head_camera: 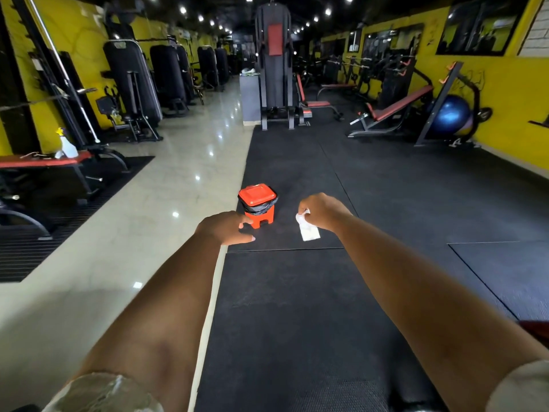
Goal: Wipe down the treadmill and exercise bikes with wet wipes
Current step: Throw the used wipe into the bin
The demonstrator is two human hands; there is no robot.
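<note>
Wet wipe [309, 228] hung pinched in the right hand [322, 211], over the black mat [297, 292]. The left hand [225, 227] was loose and held nothing, right by a small orange bin [258, 203] with its lid on. A spray bottle [66, 144] stood on a red bench [44, 162] at the left.

I see orange bin [257, 203] w/ black liner, white wipe [309, 230], black textured mats [297, 307], glossy cream floor [148, 218] left, yellow walls [505, 84], blue ball [450, 114] far right.
</note>
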